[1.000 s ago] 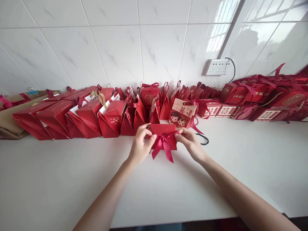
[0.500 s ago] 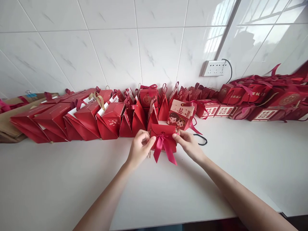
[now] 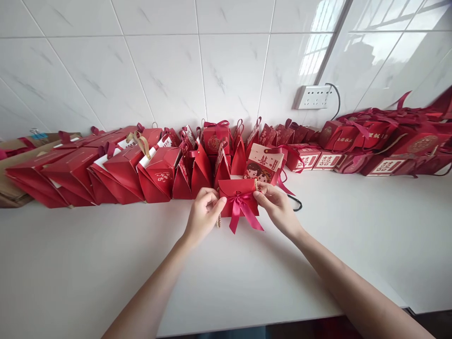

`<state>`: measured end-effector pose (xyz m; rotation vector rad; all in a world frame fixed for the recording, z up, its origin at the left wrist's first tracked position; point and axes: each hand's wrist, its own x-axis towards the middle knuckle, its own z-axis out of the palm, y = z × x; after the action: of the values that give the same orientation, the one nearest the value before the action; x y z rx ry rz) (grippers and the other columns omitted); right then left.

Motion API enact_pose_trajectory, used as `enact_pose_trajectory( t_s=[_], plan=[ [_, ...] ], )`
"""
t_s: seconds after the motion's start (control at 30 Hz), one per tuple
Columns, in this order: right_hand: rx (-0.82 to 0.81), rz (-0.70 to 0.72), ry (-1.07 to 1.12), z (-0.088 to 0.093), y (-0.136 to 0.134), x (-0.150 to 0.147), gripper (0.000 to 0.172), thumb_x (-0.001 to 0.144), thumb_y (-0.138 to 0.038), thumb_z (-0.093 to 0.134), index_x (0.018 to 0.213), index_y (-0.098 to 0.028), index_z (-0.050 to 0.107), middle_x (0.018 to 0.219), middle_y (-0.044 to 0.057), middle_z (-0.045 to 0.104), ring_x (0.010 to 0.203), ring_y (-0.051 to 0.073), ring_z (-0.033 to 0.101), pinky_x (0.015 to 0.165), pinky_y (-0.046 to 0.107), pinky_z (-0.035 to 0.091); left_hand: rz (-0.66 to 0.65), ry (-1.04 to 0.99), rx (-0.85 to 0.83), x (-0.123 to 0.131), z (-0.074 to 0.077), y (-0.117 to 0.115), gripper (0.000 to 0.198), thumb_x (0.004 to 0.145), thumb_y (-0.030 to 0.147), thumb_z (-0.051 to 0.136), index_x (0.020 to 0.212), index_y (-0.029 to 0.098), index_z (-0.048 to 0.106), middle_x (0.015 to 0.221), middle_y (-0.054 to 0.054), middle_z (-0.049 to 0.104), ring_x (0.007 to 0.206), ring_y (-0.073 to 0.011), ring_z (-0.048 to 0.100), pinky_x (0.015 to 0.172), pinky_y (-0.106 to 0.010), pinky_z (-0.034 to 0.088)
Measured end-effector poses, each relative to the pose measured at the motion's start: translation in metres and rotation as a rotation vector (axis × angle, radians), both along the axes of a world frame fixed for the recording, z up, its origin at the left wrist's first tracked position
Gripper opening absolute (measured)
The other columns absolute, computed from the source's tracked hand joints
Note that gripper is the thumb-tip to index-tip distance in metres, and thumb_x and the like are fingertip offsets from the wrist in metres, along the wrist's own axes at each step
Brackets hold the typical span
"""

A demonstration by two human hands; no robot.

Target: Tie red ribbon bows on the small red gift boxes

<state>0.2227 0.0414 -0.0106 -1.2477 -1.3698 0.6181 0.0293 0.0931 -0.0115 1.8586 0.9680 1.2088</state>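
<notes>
A small red gift box [image 3: 237, 189] with a dark red ribbon bow [image 3: 242, 209] stands on the white counter [image 3: 88, 263] in front of me. My left hand [image 3: 203, 215] pinches its left side, fingers closed near a thin gold cord. My right hand [image 3: 277, 207] pinches its right upper corner. Just behind it stands a box printed with a cartoon couple [image 3: 263, 165].
A long row of red gift boxes and bags [image 3: 123, 167] lines the tiled wall, from brown paper bags [image 3: 14, 160] at far left to a pile at far right [image 3: 395, 141]. A wall socket [image 3: 312, 97] with a black cable sits above them. The counter's front edge is near me.
The box and both hands have shifted slightly away from me, toward the row. The ribbon tails now hang a little differently; my grip on both sides stays.
</notes>
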Motion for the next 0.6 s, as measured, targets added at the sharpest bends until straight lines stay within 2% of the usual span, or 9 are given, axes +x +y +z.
enact_pose_trajectory(
  t_s=[0.17, 0.33, 0.6],
  plan=[
    [-0.090, 0.061, 0.171, 0.0030, -0.0008, -0.0002, 0.042, 0.081, -0.053, 0.060, 0.060, -0.019, 0.045, 0.105, 0.009, 0.062, 0.084, 0.021, 0.060, 0.071, 0.038, 0.051, -0.016, 0.019, -0.003, -0.0014, 0.0019, 0.0001, 0.039, 0.083, 0.040, 0.054, 0.056, 0.019, 0.035, 0.081, -0.001, 0.046, 0.056, -0.0086, 0.046, 0.040, -0.021, 0.035],
    [-0.122, 0.105, 0.270, 0.0054, 0.0001, -0.0014, 0.045, 0.077, -0.056, 0.063, 0.061, -0.018, 0.045, 0.110, 0.008, 0.058, 0.075, 0.014, 0.058, 0.069, 0.034, 0.052, -0.029, 0.043, 0.002, -0.0021, 0.0037, 0.0004, 0.035, 0.083, 0.038, 0.053, 0.057, 0.019, 0.038, 0.083, -0.002, 0.048, 0.065, -0.0107, 0.049, 0.047, -0.020, 0.039],
    [-0.146, 0.093, 0.290, 0.0069, -0.0013, -0.0030, 0.046, 0.075, -0.056, 0.065, 0.059, -0.018, 0.044, 0.082, 0.001, 0.053, 0.065, 0.011, 0.052, 0.067, 0.033, 0.052, -0.033, 0.050, -0.036, -0.0025, 0.0054, 0.0025, 0.033, 0.083, 0.037, 0.051, 0.057, 0.019, 0.041, 0.084, -0.003, 0.050, 0.076, -0.0139, 0.052, 0.060, -0.023, 0.042]
  ],
)
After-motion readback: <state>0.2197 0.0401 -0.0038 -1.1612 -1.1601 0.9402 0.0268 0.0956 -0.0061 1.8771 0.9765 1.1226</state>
